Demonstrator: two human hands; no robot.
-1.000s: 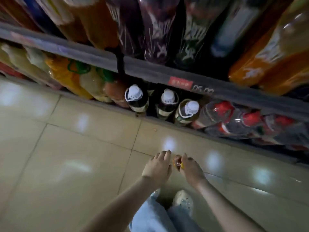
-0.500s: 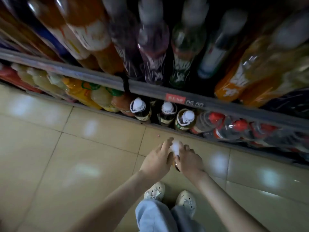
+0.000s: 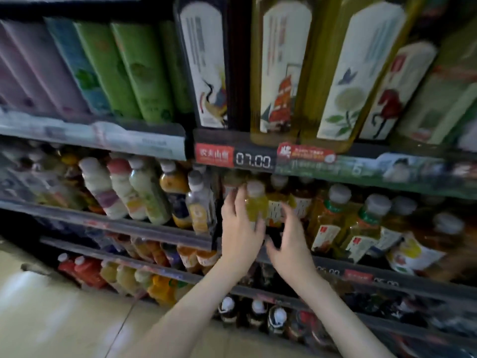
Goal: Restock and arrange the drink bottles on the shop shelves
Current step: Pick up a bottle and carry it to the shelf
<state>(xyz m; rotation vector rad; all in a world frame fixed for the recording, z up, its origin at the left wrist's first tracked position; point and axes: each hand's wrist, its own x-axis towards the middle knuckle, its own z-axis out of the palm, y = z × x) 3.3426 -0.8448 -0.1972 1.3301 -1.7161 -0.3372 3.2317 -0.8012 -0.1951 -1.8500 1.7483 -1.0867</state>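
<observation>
Green and lilac cartons [image 3: 134,68] are standing in a row on the upper shelf at the far left. Below them, pale milky bottles [image 3: 121,192] are leaning at the front of the middle shelf [image 3: 129,226], and a clear bottle with a yellow label [image 3: 200,202] is standing at the right end of that row. A price tag [image 3: 253,161] reading 07.00 is hanging on the shelf edge just above the hands.

The left hand [image 3: 240,228] is reaching up under this tag and gripping the yellow bottle [image 3: 255,206] from its left side, fingers curling around the body. The bottle, grey-capped and roughly upright, is sitting at the front of the middle shelf, just beside other labelled bottles.

The right hand [image 3: 291,246] is hovering just to the right and slightly lower, fingers spread and relaxed, grasping nothing; blur is hiding whether the fingertips are touching the bottles in front. Further right, amber bottles with grey caps [image 3: 361,223] are crowding the same shelf.
</observation>
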